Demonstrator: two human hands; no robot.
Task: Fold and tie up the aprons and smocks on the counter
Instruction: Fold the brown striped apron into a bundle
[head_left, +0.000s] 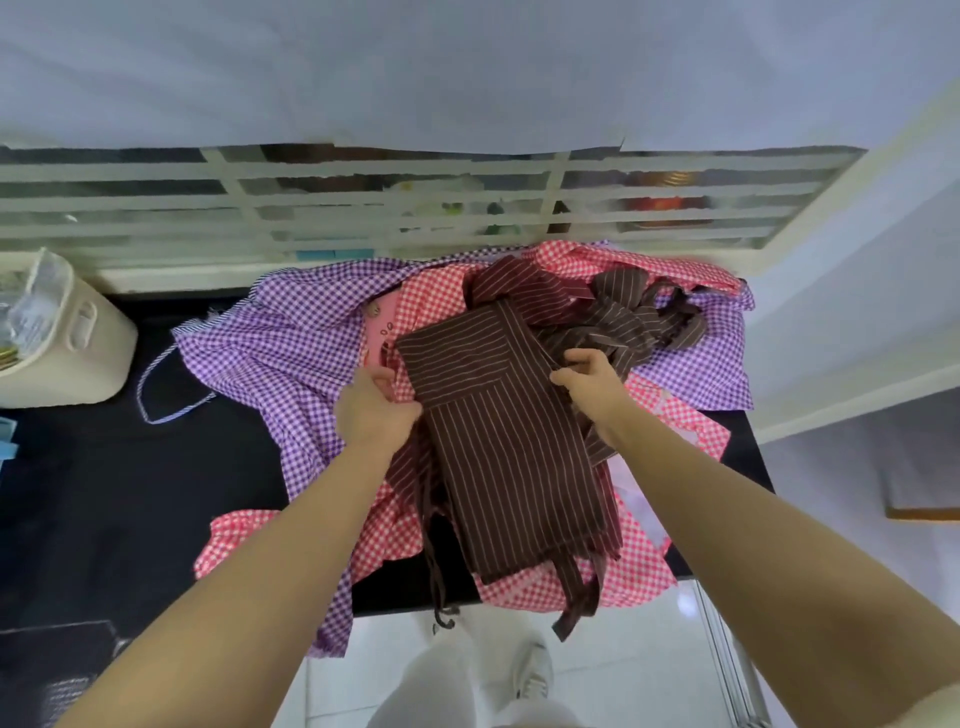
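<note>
A view from above of a person's two bare arms reaching over a black worktop (130, 493) heaped with fabric. On top of the heap lies a brown striped apron (498, 431), already folded into a long, narrow panel that runs from the far middle of the pile to the worktop's near edge. The left hand (376, 410) grips the panel's left edge, fingers curled around the cloth. The right hand (589, 382) pinches its right edge, level with the left.

Thin brown ties (439, 571) dangle loose over the near edge, and a tangle of brown striped straps (639, 317) sits behind the right hand; whether these belong to the same apron cannot be told. Nothing looks tied.

Under it, a red checked garment (623, 566) and a purple checked garment (270, 338) lie spread and rumpled, unfolded. The task seems at an early stage: one apron partly folded, its tying and the other pieces left. A cream bin (78, 353) stands at far left.
</note>
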